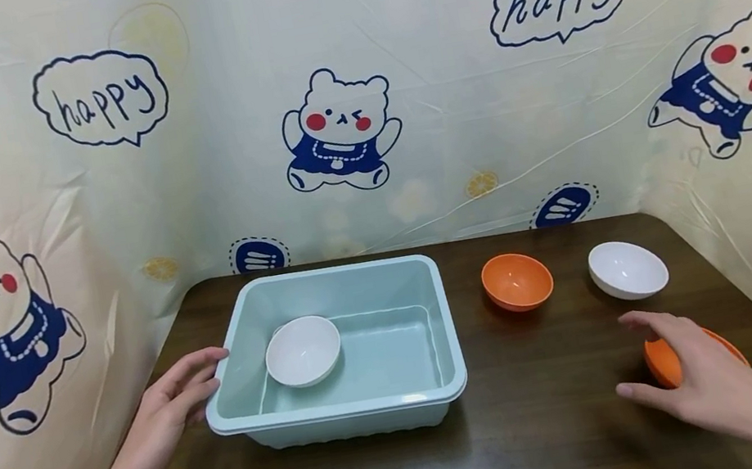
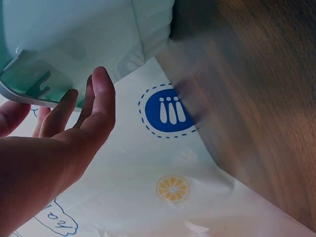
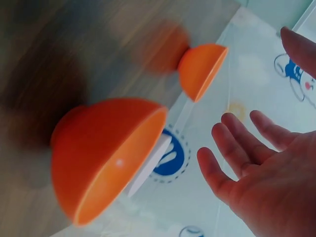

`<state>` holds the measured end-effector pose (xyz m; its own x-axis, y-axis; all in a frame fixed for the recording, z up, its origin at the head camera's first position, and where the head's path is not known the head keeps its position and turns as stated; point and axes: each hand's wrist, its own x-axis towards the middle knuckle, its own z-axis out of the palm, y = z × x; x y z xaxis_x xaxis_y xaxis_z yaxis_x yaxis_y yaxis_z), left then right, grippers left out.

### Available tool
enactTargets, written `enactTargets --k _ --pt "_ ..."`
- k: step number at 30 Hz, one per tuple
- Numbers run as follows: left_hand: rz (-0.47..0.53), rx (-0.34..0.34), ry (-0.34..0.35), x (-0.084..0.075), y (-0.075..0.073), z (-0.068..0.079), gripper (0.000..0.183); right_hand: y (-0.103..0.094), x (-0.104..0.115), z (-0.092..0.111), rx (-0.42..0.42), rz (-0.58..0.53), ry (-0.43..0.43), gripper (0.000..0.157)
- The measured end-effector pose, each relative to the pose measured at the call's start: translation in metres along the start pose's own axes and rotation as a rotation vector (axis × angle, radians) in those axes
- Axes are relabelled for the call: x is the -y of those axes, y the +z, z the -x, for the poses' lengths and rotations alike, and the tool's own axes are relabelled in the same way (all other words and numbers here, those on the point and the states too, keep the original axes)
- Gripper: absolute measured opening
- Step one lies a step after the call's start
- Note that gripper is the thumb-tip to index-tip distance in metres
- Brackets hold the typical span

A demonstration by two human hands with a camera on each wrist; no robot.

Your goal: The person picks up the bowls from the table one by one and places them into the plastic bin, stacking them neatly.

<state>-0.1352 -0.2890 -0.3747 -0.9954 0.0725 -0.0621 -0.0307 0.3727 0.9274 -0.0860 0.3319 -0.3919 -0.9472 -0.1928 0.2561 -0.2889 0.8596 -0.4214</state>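
At the left rim of a pale blue plastic basin, my left hand holds the edge. In the left wrist view, some fingertips lie along the basin's outer wall, while another digit reaches over the rim. A white bowl sits inside the basin, toward its left. My right hand hovers over the near orange bowl, partly covering it in the head view. Its fingers are spread and hold nothing; the right wrist view shows a gap between them and that bowl.
Another orange bowl stands right of the basin, near the back of the dark wooden table. Beside it is a second white bowl. A printed curtain encloses the table's back and sides.
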Motion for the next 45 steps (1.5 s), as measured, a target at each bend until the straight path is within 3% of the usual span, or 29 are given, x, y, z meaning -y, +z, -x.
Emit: enactTargets --k 6,15,23,39,45 --pt "-0.010 -0.002 -0.009 -0.001 0.000 0.001 0.044 -0.009 -0.015 0.005 0.061 -0.003 0.114 0.082" --pt "-0.012 -0.001 -0.002 -0.001 0.000 0.001 0.043 -0.020 -0.044 0.014 0.090 0.106 0.174 0.095" --pt "-0.006 -0.004 0.007 0.000 -0.001 0.001 0.042 -0.013 -0.073 0.026 0.035 0.159 0.143 0.109" --pt "-0.016 -0.001 -0.007 -0.002 -0.001 0.002 0.043 -0.013 -0.100 0.024 0.171 0.179 0.225 0.116" --pt "-0.009 0.001 0.005 -0.003 0.000 0.002 0.043 -0.011 -0.104 0.024 0.147 0.119 0.159 0.115"
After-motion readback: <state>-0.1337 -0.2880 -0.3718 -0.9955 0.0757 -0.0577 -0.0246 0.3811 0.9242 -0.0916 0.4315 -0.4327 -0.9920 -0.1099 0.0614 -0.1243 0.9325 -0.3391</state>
